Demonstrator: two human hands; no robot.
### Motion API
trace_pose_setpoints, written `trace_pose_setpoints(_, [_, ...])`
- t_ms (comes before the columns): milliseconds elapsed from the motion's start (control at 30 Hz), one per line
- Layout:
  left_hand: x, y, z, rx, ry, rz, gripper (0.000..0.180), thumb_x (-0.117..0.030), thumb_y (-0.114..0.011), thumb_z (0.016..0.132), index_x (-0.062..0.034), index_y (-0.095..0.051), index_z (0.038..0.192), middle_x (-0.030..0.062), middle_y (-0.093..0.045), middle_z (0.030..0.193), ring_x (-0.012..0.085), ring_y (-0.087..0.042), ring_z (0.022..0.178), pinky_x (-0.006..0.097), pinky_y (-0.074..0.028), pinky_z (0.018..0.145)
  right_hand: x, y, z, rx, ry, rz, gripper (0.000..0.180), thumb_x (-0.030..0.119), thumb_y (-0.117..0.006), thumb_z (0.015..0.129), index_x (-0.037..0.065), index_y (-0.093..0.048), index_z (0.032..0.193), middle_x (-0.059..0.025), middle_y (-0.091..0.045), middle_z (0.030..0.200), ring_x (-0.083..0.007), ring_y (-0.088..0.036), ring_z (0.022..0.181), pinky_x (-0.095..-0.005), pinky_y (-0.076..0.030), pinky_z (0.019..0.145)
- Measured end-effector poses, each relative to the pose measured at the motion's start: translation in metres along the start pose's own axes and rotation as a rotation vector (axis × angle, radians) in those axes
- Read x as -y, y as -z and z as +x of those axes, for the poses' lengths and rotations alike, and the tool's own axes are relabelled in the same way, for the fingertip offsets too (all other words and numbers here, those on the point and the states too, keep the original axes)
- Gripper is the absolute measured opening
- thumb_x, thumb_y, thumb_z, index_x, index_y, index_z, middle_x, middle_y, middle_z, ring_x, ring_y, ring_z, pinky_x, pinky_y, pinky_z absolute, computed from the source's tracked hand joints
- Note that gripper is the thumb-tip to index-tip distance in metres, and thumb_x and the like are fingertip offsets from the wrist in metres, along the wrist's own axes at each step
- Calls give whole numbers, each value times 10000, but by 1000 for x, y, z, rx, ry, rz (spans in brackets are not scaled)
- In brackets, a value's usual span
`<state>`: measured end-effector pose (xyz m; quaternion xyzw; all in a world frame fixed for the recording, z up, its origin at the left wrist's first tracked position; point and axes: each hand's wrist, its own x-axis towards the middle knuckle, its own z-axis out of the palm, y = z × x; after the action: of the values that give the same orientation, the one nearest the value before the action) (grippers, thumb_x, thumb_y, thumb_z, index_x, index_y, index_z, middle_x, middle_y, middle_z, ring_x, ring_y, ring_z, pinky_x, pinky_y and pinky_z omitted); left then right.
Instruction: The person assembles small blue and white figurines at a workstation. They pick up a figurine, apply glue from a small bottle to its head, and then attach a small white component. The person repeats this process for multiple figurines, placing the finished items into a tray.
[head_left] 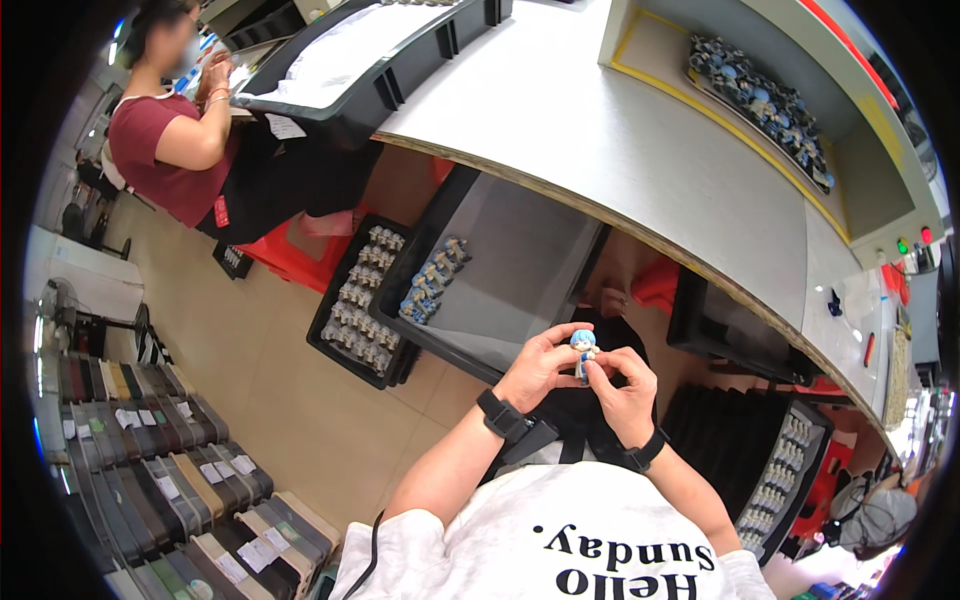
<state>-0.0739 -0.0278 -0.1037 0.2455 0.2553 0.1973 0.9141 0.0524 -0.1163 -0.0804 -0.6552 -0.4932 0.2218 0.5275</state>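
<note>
A small figurine (pixel 584 343) with light blue hair and a white and blue body is held upright in front of my chest. My left hand (pixel 543 366) pinches it from the left, fingertips by its head and side. From the other side my right hand (pixel 624 385) grips its lower body between thumb and fingers. Its base is partly hidden behind the fingers. Just beyond my hands lies a large black tray (pixel 520 260) with a grey liner, where several blue and white figurines (pixel 436 280) stand in rows along the left side.
A white worktable (pixel 620 130) curves across the far side, bearing a lit booth (pixel 850 180) with a tray of blue figurines (pixel 760 100). Left of the liner tray is another figurine tray (pixel 362 300). A co-worker (pixel 180 130) sits far left. Stacked bins (pixel 170 480) line the lower left.
</note>
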Motion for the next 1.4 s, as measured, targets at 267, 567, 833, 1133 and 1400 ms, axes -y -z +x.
trace_pose_setpoints(267, [-28,19,24,-220,-73,152,406,-149,-582,867,-42,-442,1233,86,-605,1045,179,-593,973,347,-504,813,-18,13,-3,8,-94,-13,168,2,-665,757,-6,-639,922,-53,-588,811,-88,-545,650,-202,-441,603])
trace_pose_setpoints(567, [-101,173,121,-855,-297,842,414,-211,-679,753,46,-588,1065,191,-645,932,231,-654,783,338,-531,647,-59,61,-12,-145,-344,12,124,26,-629,805,-18,-625,921,-33,-574,821,-84,-546,721,-199,-443,657])
trace_pose_setpoints(833, [-121,202,147,-1148,-40,1498,502,-422,-663,733,-24,-625,1036,188,-623,1038,335,-602,963,415,-483,832,-82,86,-19,-261,-468,-18,115,15,-607,814,-31,-621,918,-34,-567,814,-87,-533,714,-202,-432,658])
trace_pose_setpoints(1133, [-95,181,138,-999,-154,1989,241,-228,-548,829,-46,-595,980,199,-536,1104,340,-554,996,421,-477,806,-90,78,-20,-221,-533,28,121,28,-612,820,-26,-625,927,-27,-558,800,-80,-527,707,-197,-426,651])
trace_pose_setpoints(1400, [-72,183,129,-762,-338,2510,216,-145,-526,789,-77,-586,986,140,-431,1162,302,-436,1077,402,-429,823,-89,71,-10,-185,-515,42,128,38,-608,832,-29,-620,941,-20,-554,808,-75,-526,697,-193,-426,644])
